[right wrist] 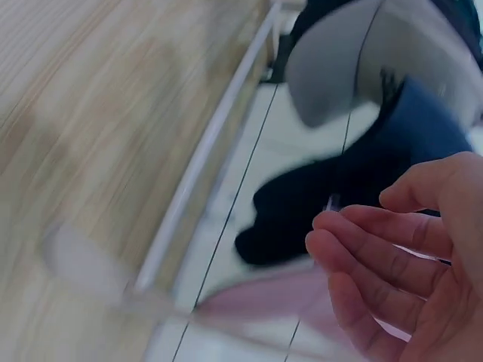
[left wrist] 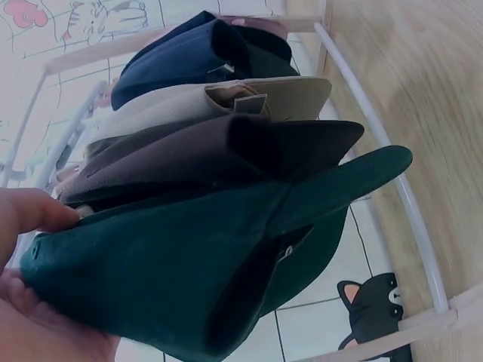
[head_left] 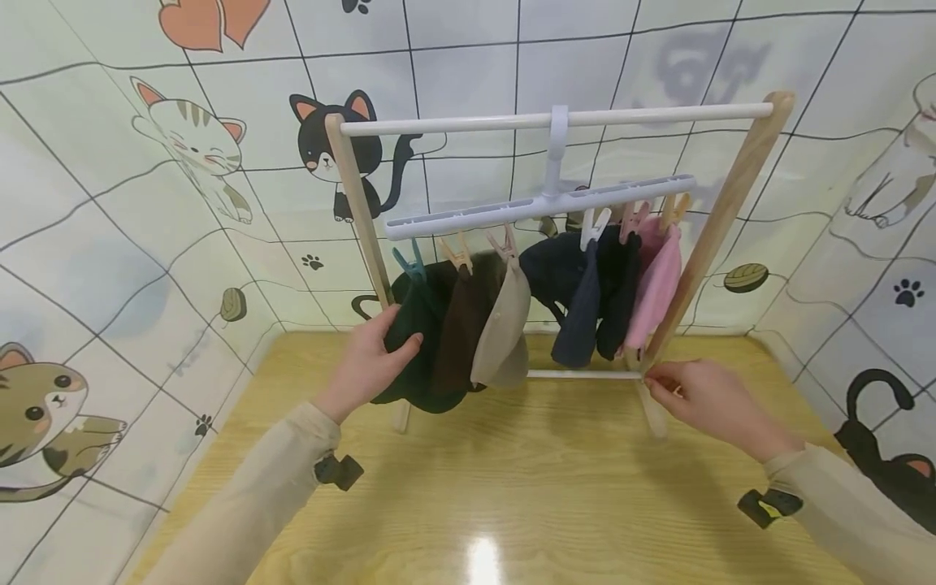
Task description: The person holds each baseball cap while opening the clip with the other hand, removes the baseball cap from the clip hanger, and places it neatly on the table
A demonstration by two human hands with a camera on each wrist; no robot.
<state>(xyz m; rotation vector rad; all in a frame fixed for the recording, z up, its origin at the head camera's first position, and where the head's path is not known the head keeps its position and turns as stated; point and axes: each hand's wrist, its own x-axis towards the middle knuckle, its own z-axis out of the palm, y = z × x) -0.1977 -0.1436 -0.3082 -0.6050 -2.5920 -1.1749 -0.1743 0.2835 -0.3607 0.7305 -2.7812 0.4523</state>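
below the left end of the white hanger (head_left: 475, 217), the green cap (head_left: 424, 379) hung by a teal peg (head_left: 412, 264), and the left hand (head_left: 369, 357) pinched its edge between thumb and fingers, seemingly to steady it. its long axis ran roughly upright, crosswise to the hanger, with the crown (left wrist: 151, 271) near the peg and the brim (left wrist: 351, 182) pointing down toward the counter (head_left: 439, 487). the right hand (head_left: 712, 402) gripped nothing, its fingers loosely bent below the hanger's right end, perhaps placed there to brace the rack (head_left: 740, 175).

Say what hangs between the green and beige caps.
Between the green cap and beige cap hangs one dark brown cap; head and left wrist views show it.
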